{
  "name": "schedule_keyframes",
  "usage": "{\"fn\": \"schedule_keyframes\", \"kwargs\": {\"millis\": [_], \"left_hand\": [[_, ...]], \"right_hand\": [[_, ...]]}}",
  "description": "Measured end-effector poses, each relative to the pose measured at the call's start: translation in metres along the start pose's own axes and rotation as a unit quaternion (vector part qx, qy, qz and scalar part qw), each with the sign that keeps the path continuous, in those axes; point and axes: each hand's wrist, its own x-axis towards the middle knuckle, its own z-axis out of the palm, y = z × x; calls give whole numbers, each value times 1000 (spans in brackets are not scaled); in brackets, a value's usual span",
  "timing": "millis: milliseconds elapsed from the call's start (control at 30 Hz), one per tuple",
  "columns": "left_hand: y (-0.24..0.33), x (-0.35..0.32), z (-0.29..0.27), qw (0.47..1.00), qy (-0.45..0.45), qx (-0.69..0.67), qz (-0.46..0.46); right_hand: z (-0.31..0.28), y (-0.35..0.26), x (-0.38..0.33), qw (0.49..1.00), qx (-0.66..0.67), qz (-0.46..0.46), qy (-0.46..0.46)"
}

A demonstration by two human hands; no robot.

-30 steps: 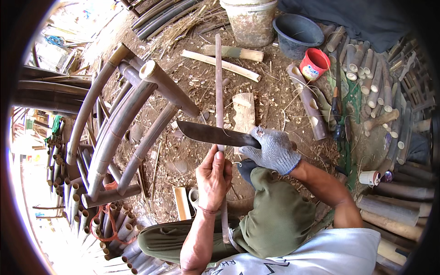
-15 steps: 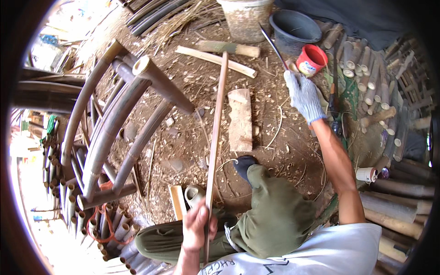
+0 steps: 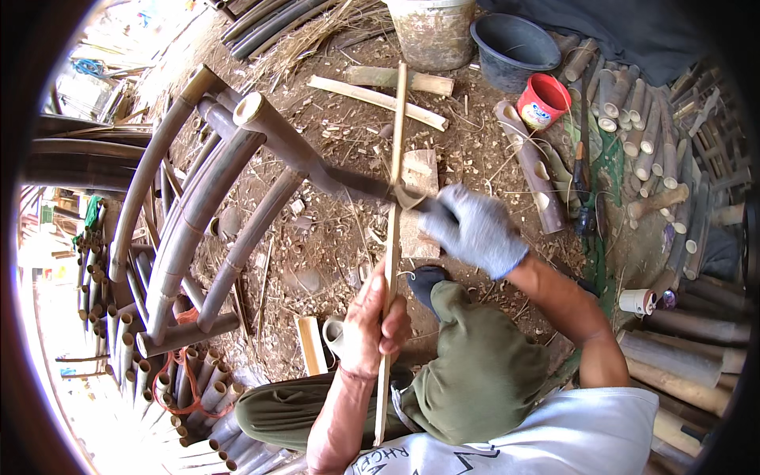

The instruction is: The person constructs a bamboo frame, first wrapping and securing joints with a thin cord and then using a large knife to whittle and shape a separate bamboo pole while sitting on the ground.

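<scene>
- Bare and closed, the left hand [image 3: 374,326] has its grip wrapped round a long thin pale bamboo strip [image 3: 393,214], fingers curled over it low down, near the person's lap.
- That strip stands nearly upright in the picture, running from the lap up past a flat pale wooden chopping block [image 3: 418,202] toward the top of the view.
- Gloved in grey knit, the right hand [image 3: 475,229] holds a tight grip on the handle of a dark broad-bladed knife [image 3: 360,184]; the handle itself is hidden inside the glove.
- The knife's blade lies roughly level, pointing to the person's left, and its edge meets the bamboo strip about halfway up, where a thin curl of bamboo seems to lift away, though blur makes this unsure.
- The right forearm comes in from the lower right, bent at the elbow, with the wrist turned inward; the left forearm rises straight from the lower edge.
- Olive-green trousers [image 3: 475,380] cover the bent knee just below both hands.
- A curved frame of thick grey-brown bamboo poles [image 3: 206,214] stands to the left on the dirt ground [image 3: 332,261].
- A red plastic cup [image 3: 543,101], a dark round basin [image 3: 514,49] and a pale bucket [image 3: 431,32] sit well apart at the top.
</scene>
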Motion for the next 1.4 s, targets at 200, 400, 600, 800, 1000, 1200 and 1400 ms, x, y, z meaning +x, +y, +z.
{"fn": "schedule_keyframes", "kwargs": {"millis": [200, 400, 600, 800, 1000, 1200, 1400], "left_hand": [[-8, -33, -21, 999, -33, -10, -31], [-16, -78, -40, 995, -15, 68, -72], [-8, -63, -54, 998, -32, 54, -16], [7, 27, 3, 953, 43, 267, 137], [-7, 15, 4, 942, 53, 303, 131], [-14, -11, -2, 932, 45, 334, 130], [-18, -65, -12, 930, 35, 366, 18]], "right_hand": [[-12, 37, 23, 999, -40, 35, 5], [-31, 96, 51, 992, -82, -14, 92], [-64, 87, 42, 985, 31, 145, 84], [-21, -17, -16, 997, 22, -65, -29], [1, 5, -11, 1000, 16, -15, -17], [3, 35, 10, 998, -20, 31, 43], [-27, 109, 47, 986, -3, 111, 121]]}}
